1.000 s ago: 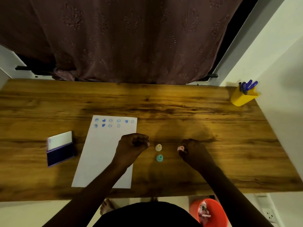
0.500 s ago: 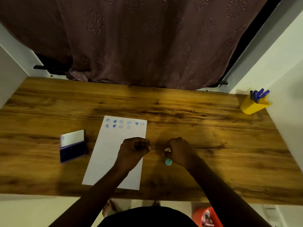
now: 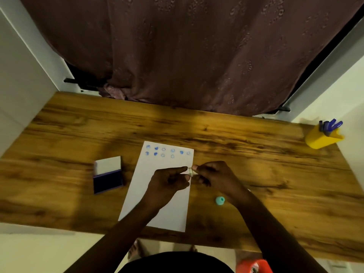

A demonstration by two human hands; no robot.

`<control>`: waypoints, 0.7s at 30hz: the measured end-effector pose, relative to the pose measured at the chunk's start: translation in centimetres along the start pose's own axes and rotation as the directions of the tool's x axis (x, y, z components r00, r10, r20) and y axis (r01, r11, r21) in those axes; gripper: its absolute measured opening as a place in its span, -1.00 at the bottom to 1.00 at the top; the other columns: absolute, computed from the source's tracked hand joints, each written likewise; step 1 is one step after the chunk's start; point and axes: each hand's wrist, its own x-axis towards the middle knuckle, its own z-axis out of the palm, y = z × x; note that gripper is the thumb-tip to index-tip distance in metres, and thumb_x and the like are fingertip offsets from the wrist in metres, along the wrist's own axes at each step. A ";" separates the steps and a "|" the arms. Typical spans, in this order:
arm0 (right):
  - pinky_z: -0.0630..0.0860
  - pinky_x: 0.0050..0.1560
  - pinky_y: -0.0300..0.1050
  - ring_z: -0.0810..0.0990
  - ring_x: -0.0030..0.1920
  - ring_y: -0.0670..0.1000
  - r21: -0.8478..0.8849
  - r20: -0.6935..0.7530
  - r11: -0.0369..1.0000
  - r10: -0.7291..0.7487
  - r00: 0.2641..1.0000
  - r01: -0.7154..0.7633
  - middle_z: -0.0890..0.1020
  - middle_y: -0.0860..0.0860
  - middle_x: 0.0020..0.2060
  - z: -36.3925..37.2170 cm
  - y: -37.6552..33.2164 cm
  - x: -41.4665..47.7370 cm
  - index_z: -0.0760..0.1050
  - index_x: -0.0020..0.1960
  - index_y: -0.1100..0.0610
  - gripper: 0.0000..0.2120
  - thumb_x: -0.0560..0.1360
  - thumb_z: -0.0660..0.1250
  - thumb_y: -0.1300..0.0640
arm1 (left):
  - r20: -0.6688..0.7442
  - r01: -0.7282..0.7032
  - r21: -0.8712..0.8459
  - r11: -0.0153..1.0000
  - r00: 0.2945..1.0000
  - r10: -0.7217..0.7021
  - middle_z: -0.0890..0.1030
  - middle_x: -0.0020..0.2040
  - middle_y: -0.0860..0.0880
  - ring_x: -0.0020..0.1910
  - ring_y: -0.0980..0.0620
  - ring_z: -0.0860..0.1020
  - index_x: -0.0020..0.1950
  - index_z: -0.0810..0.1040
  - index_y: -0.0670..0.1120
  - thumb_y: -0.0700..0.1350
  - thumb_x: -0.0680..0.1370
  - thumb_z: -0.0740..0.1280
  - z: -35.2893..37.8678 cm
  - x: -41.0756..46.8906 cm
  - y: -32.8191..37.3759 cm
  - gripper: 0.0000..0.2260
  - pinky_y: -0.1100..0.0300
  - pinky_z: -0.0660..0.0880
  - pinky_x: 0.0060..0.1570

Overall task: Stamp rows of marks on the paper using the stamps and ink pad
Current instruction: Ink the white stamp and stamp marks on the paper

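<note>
A white sheet of paper (image 3: pixel 169 162) lies on the wooden desk (image 3: pixel 256 170), with two rows of blue stamped marks along its top edge. Left of it sits an open ink pad (image 3: pixel 108 175), its dark blue pad nearer me and its pale lid behind. A small pale stamp (image 3: pixel 190 172) is pinched between the fingertips of both hands over the paper's right edge. My left hand (image 3: pixel 169 180) holds it from the left, my right hand (image 3: pixel 214 178) from the right. A teal stamp (image 3: pixel 219 200) stands on the desk below my right wrist.
A yellow pen holder (image 3: pixel 321 137) with blue pens stands at the desk's far right corner. A dark curtain (image 3: pixel 187 56) hangs behind the desk. An orange bin (image 3: pixel 254 266) sits on the floor at the lower right.
My right hand reached to the stamps, lifted the pale one and brought it left to my left hand. The teal stamp stayed on the desk. The camera view shifted.
</note>
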 end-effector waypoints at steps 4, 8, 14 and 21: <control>0.60 -0.15 -0.15 0.66 -0.27 -0.03 0.095 0.056 0.993 0.060 0.997 -0.065 0.76 0.13 -0.17 2.6 -0.9 0.5 0.70 0.03 0.14 -0.73 0.51 0.46 -0.06 | -0.042 -0.051 0.002 0.999 0.998 0.051 0.70 0.27 -0.01 0.21 -0.08 0.70 0.17 0.67 0.16 -0.35 0.50 0.48 -2.3 -0.7 0.7 -0.57 -0.07 0.68 0.12; 0.60 -0.14 -0.18 0.69 -0.21 -0.01 0.116 0.117 0.992 0.035 0.992 -0.049 0.76 0.13 -0.12 5.1 -1.5 1.2 0.68 0.13 0.12 -0.73 0.51 0.47 -0.02 | -0.062 -0.068 0.029 0.997 0.996 0.070 0.72 0.22 0.08 0.22 -0.01 0.70 0.10 0.67 0.36 -0.32 0.52 0.47 -4.8 -1.2 1.0 -0.49 0.01 0.68 0.12; 0.68 0.07 -0.02 0.71 0.09 -0.01 0.078 0.155 0.991 -0.117 0.981 0.105 0.73 -0.08 0.08 8.8 -2.8 2.3 0.70 0.15 0.05 -0.72 0.45 0.54 0.20 | -0.141 -0.056 0.056 0.997 0.988 0.064 0.71 0.25 0.04 0.20 0.00 0.71 0.39 0.59 -0.03 -0.22 0.55 0.47 -9.3 -1.7 0.7 -0.60 0.11 0.68 0.07; 0.50 -0.05 -0.51 0.64 -0.03 -0.35 -0.345 0.145 0.883 -0.286 0.947 0.320 0.70 -0.23 -0.02 15.0 -4.3 5.0 0.71 0.13 -0.02 -0.72 0.42 0.56 0.02 | -0.355 -0.019 0.030 0.999 0.934 0.028 0.75 0.06 -0.14 0.08 -0.11 0.74 0.18 0.65 -0.19 -0.17 0.55 0.48 -17.7 -3.3 0.6 -0.78 -0.03 0.69 0.08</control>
